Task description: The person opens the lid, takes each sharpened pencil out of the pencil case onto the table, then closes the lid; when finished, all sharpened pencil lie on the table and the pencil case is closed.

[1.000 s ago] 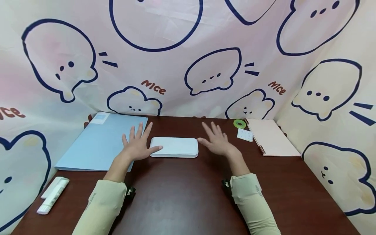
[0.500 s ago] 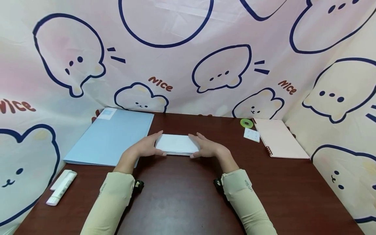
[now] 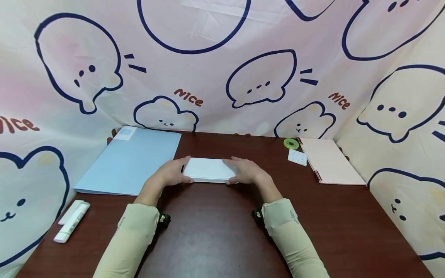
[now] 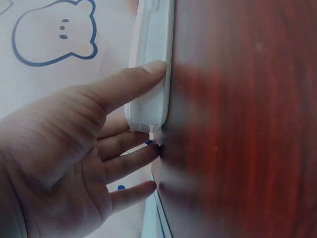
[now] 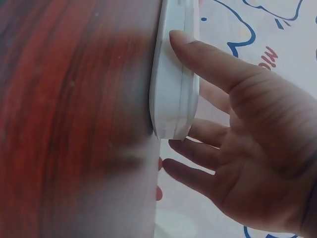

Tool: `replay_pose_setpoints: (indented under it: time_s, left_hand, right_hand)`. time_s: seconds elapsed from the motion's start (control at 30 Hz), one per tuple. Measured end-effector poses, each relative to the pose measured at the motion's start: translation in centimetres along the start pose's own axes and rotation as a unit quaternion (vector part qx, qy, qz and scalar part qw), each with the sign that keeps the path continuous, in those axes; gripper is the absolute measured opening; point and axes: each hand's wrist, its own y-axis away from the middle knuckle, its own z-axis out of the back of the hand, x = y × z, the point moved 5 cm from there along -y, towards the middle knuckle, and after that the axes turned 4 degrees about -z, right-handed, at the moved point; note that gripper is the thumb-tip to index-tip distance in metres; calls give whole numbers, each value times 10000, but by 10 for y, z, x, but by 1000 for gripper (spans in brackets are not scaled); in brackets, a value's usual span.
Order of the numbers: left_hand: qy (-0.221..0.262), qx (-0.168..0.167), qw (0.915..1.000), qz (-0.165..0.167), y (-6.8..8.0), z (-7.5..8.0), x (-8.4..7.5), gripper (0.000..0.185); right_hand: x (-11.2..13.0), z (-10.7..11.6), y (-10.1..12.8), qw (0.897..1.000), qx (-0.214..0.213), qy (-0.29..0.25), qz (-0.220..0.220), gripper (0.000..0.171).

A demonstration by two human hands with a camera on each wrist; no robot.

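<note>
At the middle of the dark wooden tabletop, a flat white case is lying with its long axis running left to right, square across the person's body. The left hand is gripping the case's left short end and the right hand is gripping its right short end, so the case is sitting directly between them and neither hand is nearer than the other. From the left wrist view, the thumb is pressing along the near long edge of the case while the other fingers are reaching past the end toward its far side; the right wrist view is showing the mirror of that, thumb on the near edge of the case, fingers spreading behind. Whether the case is resting fully on the wood or tipping up on one edge is hard to tell. Off to the left, a blue folder and a white tube are lying well apart from the case; to the right are a pink spiral notebook, a small card and a green tape roll.
</note>
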Motion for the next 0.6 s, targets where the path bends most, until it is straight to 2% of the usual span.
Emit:
replay_pose_setpoints:
  time_s: [0.2,0.6]
  left_hand:
    - [-171,-86,9997,-117,-1,1,3,95]
    - [-190,-147,9995,-186,-3,0,5,95]
  right_hand:
    - [-4,2,-3,9997,-219,83,-83,82]
    - [-9,9,-7,9997,-211,31,93,77]
